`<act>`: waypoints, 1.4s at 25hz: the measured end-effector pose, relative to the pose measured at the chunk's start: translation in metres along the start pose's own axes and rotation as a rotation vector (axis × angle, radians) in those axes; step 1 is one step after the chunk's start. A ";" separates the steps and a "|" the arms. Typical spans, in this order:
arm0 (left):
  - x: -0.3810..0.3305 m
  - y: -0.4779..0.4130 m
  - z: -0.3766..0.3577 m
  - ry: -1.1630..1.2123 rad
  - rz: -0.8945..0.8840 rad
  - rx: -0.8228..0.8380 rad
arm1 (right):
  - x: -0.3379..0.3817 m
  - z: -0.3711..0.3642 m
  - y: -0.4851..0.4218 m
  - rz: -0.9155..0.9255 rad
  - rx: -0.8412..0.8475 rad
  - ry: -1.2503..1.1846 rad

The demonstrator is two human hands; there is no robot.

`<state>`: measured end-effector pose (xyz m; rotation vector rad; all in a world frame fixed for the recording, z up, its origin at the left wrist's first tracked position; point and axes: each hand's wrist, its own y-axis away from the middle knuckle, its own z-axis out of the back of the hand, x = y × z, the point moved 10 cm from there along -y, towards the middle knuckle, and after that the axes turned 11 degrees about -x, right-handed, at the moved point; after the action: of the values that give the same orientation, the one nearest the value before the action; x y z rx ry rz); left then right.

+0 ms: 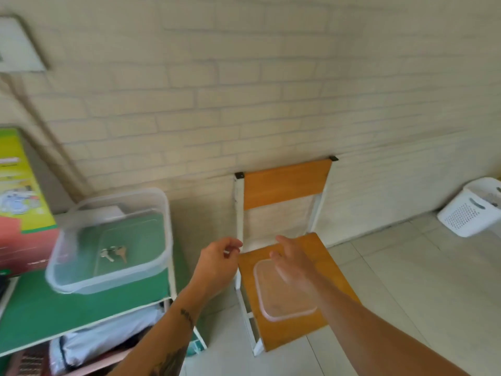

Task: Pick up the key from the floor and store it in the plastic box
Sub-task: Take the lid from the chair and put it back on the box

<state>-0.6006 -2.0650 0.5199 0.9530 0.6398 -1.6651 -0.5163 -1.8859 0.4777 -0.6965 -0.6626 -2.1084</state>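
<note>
Head view: keys (114, 253) lie inside the open clear box (108, 240) on a green table (40, 308). Left hand (217, 263) loosely curled, apparently empty (blurred); right hand (291, 263) open above a lid (284, 291).

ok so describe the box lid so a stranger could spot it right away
Find the orange wooden chair against the pale brick wall. On its seat lies the clear, flat, rounded-square plastic lid, under the right hand. Unlike the deep clear plastic box, it is shallow and empty.
</note>
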 end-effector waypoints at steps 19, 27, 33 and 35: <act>0.224 0.003 -0.298 -0.765 0.318 0.382 | -0.304 -0.103 -0.105 -0.215 0.156 0.149; 0.227 -0.017 -0.325 -0.633 0.236 0.146 | -0.334 -0.126 -0.122 -0.239 0.032 0.216; 0.195 -0.019 -0.294 -0.510 0.242 0.002 | -0.309 -0.100 -0.109 -0.207 -0.035 0.205; 0.171 -0.022 -0.269 -0.480 0.180 -0.093 | -0.285 -0.078 -0.100 -0.171 -0.094 0.210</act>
<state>-0.5682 -1.9345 0.2303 0.4972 0.2936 -1.6071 -0.4671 -1.7339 0.2100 -0.4733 -0.5253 -2.3437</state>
